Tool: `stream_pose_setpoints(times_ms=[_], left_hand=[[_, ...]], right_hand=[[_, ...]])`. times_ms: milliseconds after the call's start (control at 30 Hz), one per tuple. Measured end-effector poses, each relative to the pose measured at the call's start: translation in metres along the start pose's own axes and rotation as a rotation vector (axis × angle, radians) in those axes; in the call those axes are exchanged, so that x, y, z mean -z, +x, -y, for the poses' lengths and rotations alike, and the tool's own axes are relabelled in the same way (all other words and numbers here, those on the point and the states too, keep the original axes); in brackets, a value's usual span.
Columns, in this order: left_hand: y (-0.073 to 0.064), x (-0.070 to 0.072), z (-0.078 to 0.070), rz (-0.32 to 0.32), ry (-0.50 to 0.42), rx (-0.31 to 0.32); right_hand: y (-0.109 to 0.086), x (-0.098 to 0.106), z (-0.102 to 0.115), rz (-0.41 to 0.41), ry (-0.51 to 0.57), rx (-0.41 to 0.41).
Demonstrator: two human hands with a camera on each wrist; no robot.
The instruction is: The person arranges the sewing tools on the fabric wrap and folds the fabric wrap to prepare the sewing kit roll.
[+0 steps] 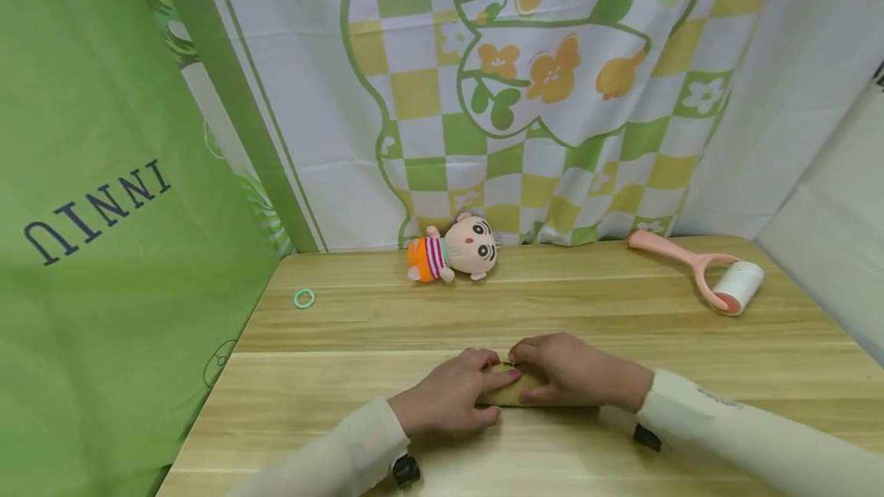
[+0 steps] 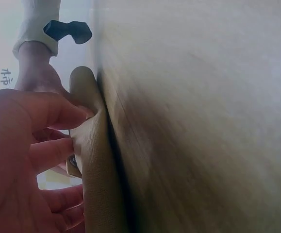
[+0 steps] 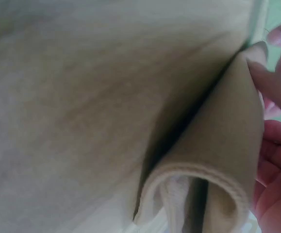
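Note:
In the head view a tan folded pouch (image 1: 509, 393) of soft, leather-like material lies near the front of the table, largely covered by both hands. My left hand (image 1: 452, 396) holds its left part, thumb against the near side and fingers over the top. From the right, my right hand (image 1: 578, 370) grips it with the thumb in front and fingers behind. A small dark metal fastener (image 2: 73, 160) shows near my left index fingertip. The right wrist view shows the pouch's end (image 3: 223, 141) bent into an open loop with a stitched edge.
A plush doll (image 1: 452, 249) lies on its side at the table's back edge. Back right is a pink-handled lint roller (image 1: 737, 287); back left, a mint-green ring (image 1: 304, 298). A patterned curtain (image 1: 421, 113) hangs behind the wooden table (image 1: 331, 382).

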State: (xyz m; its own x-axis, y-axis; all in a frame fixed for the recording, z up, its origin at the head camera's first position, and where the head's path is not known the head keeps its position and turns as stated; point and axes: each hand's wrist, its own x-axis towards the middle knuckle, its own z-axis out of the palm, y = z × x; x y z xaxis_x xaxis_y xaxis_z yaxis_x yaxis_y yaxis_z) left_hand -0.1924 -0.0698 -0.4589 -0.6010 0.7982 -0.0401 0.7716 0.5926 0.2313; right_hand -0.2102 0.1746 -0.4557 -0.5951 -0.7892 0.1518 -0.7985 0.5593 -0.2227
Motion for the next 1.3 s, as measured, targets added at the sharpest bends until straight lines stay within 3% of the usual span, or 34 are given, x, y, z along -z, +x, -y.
stream_pose_setpoints(times_ms=[400, 533, 733, 800, 1067, 1300], left_hand=[[-0.001, 0.002, 0.002, 0.011, -0.015, -0.010], [-0.001, 0.003, 0.004, 0.008, 0.003, -0.029], [-0.001, 0.000, 0.007, 0.019, -0.004, -0.066], [-0.001, -0.001, 0.007, 0.021, 0.016, -0.078], [0.002, -0.002, -0.003, -0.031, 0.188, -0.096], [0.007, -0.004, -0.010, -0.050, 0.227, -0.031]], right_hand=[[-0.001, -0.007, 0.004, -0.069, -0.085, 0.040], [0.000, -0.007, 0.001, -0.085, -0.044, 0.049], [0.007, 0.000, -0.021, -0.002, 0.416, -0.085], [0.010, 0.000, -0.026, 0.011, 0.505, -0.145], [0.017, -0.002, -0.025, -0.048, 0.457, -0.316], [0.011, -0.004, -0.016, -0.168, 0.434, -0.332]])
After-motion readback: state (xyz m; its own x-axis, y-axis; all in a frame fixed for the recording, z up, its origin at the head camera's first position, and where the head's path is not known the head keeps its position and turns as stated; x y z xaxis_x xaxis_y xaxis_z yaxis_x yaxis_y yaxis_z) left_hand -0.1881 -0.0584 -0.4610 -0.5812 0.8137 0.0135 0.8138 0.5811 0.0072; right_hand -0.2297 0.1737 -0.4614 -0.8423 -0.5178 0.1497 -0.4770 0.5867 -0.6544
